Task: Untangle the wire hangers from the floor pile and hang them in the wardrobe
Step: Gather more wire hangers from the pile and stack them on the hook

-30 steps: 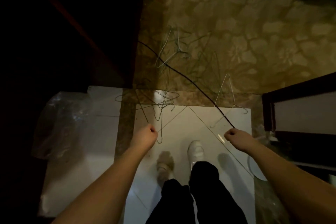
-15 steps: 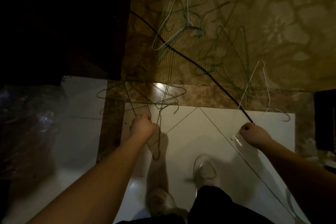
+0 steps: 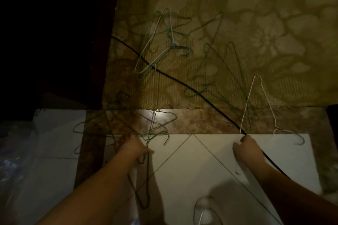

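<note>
i'm looking down at a dim floor: a white tiled area (image 3: 192, 166) nearest me, a brown marbled strip (image 3: 201, 120) across its far edge carrying a bright glare spot, and beyond that a patterned floral carpet (image 3: 256, 23). the far left is black shadow, with crinkled clear plastic (image 3: 16, 151) lying on the tile at the left edge. a black cable (image 3: 173, 78) runs diagonally from the dark upper left, over the carpet and strip, and passes under my right hand.

wire hangers are scattered across it all. a white hanger (image 3: 157, 42) lies on the carpet over the cable, several green hangers (image 3: 219, 64) lie loose to its right, and another white hanger (image 3: 259, 100) straddles the strip, its hook resting on the tile. a tangle of green hangers (image 3: 128, 126) sits on the strip and tile at the left.

my left hand (image 3: 133, 148) is curled closed around wires at the near edge of that tangle, with one dark hanger (image 3: 142, 184) hanging down below the fist. my right hand (image 3: 247, 150) is closed in a loose fist at the bottom end of the white hanger's side wire; i cannot tell whether it pinches that wire, the cable, or both.

compared with half a second ago, the view has dropped closer to the floor, my shoes have nearly left the frame, and both hands sit on the same wires as before.
</note>
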